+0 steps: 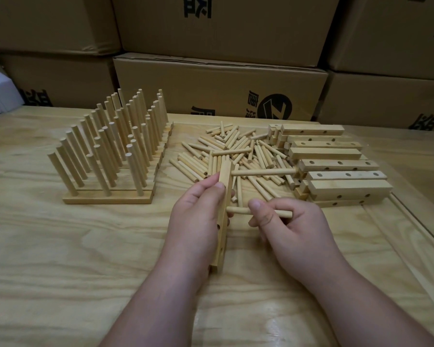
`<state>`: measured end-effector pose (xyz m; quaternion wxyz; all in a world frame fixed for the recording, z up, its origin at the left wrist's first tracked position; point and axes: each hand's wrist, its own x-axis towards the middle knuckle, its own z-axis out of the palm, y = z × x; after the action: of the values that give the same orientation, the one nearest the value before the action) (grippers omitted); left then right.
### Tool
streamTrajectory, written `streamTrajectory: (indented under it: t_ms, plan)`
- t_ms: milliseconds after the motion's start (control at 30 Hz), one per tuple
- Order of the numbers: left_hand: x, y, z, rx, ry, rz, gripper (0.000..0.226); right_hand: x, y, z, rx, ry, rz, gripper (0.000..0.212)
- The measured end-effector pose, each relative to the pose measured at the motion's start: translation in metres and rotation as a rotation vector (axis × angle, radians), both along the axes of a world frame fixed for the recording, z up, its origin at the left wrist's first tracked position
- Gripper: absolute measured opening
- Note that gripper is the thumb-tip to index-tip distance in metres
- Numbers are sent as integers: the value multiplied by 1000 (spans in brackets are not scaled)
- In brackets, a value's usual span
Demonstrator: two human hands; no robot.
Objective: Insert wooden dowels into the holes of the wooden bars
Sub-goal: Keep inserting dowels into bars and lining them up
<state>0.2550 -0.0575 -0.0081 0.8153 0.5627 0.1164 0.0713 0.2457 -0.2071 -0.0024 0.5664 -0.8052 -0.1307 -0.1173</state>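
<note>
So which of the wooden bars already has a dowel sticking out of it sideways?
The pale wooden bar gripped in the left hand: one round dowel juts from it, while the right hand brings another.

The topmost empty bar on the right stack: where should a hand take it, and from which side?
Grip the top bar across its two long side faces near the middle, coming from above. It lies flat and uppermost on the stack, with long sides free; loose dowels crowd its left end.

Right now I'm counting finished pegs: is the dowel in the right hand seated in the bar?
Cannot tell. The dowel, pinched by the right hand, meets the bar side-on; depth is hidden.
</note>
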Motion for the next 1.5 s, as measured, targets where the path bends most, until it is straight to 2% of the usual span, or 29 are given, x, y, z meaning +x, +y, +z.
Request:
streamTrajectory:
  t_ms: [133, 267, 367, 433, 533, 667, 833, 967, 1167, 1300, 1500]
  plan:
    - [0, -1, 2, -63, -14, 16, 17, 1, -1, -2, 59, -88, -6, 37]
    - [3, 4, 4, -189, 18, 75, 22, 6, -5, -6, 17, -118, -155, 42]
    - [5, 6, 3, -267, 28, 79, 24, 12, -6, -6, -317, -67, -299, 35]
    - [5, 6, 3, -270, 27, 69, 25, 13, -6, -8, -547, 38, -325, 41]
    - [6, 5, 1, -261, 12, 63, 24, 12, -5, -11, -724, 118, -328, 40]
    - [6, 5, 1, -249, 9, 57, 25, 8, -4, -9, -702, 90, -414, 21]
    - [6, 4, 3, -258, 15, 65, 24, 8, -5, -5, -729, 173, -496, 34]
    - [5, 4, 4, -262, 23, 69, 24, 7, -4, -3, -752, 164, -524, 20]
    - [4, 4, 6, -289, 32, 81, 22, 6, -5, -2, -600, 99, -556, 11]
    - [4, 4, 7, -301, 36, 75, 23, 7, -5, -4, -683, 167, -510, 20]
    - [5, 4, 6, -303, 36, 66, 24, 10, -8, -10, -681, 120, -515, 5]
